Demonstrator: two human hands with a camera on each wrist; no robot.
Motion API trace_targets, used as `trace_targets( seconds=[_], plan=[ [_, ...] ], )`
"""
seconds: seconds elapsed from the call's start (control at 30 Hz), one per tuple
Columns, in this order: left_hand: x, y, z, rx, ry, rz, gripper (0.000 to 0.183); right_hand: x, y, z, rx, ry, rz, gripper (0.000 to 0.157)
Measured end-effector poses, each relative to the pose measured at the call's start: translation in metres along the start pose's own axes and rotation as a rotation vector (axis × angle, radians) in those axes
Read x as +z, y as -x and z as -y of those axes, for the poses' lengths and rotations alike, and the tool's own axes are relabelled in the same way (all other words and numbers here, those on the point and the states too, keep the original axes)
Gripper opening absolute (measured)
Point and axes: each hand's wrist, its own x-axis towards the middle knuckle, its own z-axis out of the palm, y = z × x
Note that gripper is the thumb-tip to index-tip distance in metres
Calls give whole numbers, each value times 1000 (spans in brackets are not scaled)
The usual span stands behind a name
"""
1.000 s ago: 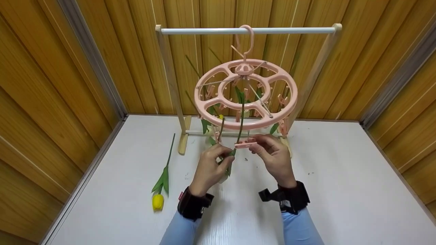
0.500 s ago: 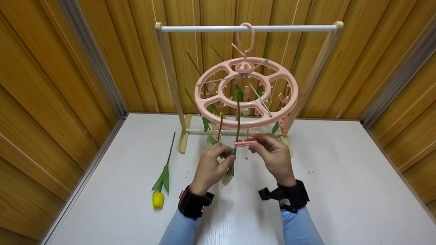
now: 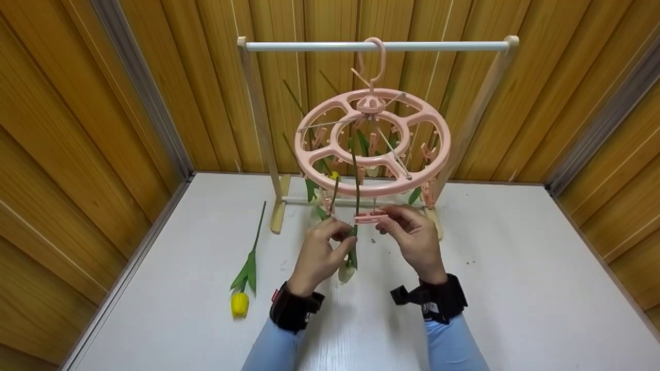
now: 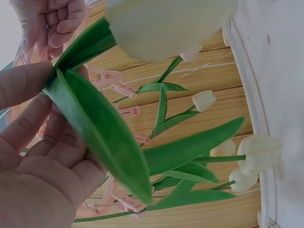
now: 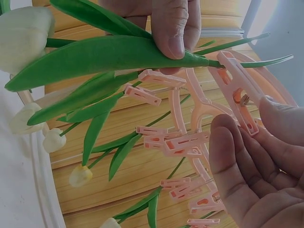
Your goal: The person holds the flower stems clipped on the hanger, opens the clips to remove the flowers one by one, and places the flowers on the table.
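My left hand (image 3: 320, 253) pinches a white tulip (image 3: 346, 273) by its leaf base between thumb and fingers. The flower points down and its stem rises in front of the hanger ring. With thumb and fingers my right hand (image 3: 416, 246) holds the end of a pink clothespin (image 3: 371, 219) hanging on a cord. In the right wrist view the tips of this clothespin (image 5: 236, 90) lie right at the tulip stem, just above the leaves. The pink round hanger (image 3: 384, 190) hangs over both hands. In the left wrist view the big leaf (image 4: 97, 130) hides part of the fingers.
A yellow tulip (image 3: 240, 304) lies on the white table (image 3: 170, 288) at the left. A rack with a white bar (image 3: 309, 47) and wooden legs carries the hanger. Several other tulips hang flower down from its clothespins, such as one white tulip (image 4: 204, 100).
The held tulip's stem has shifted left and its white flower shows more below my left hand. Both hands stay almost in place, the clothespin still in my right hand.
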Motion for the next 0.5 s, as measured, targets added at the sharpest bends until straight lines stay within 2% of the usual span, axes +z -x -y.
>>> trace_targets(
  seconds=[0.5],
  plan=[
    [0,1,2,-2,10,18,7,0,0,-1,1,2,-17,22]
  ],
)
